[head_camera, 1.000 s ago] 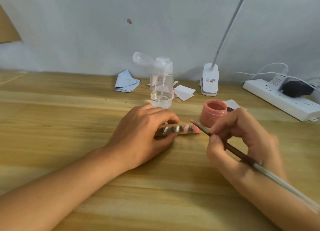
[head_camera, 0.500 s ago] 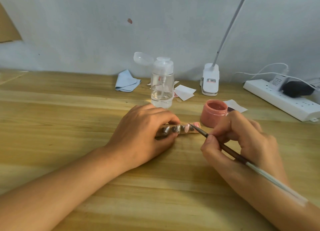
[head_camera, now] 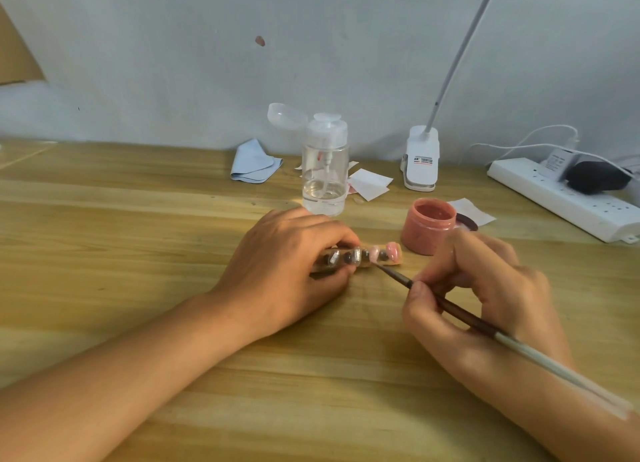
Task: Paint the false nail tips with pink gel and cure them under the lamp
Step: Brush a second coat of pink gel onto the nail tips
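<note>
A small wooden holder (head_camera: pixel 363 263) lies on the table with a row of false nail tips on it. Two tips at its right end, one of them (head_camera: pixel 393 249), are pink; the others look clear. My left hand (head_camera: pixel 294 267) grips the holder's left end, fingers curled over it. My right hand (head_camera: pixel 485 288) pinches a thin brush (head_camera: pixel 460 314) with a brown and white handle. The brush's point touches the second pink tip (head_camera: pixel 374 254). An open pink gel jar (head_camera: pixel 429 226) stands just behind the holder's right end. The lamp's white clip base (head_camera: pixel 420 157) stands at the back.
A clear pump bottle (head_camera: pixel 325 165) with its lid flipped open stands behind my left hand. A blue cloth (head_camera: pixel 254 162) and white paper pieces (head_camera: pixel 369 183) lie near the wall. A white power strip (head_camera: pixel 568 198) with plugs lies at the right.
My right hand has moved left and down, bringing the brush tip from above the holder's right end onto the second nail tip. My left hand has kept its hold.
</note>
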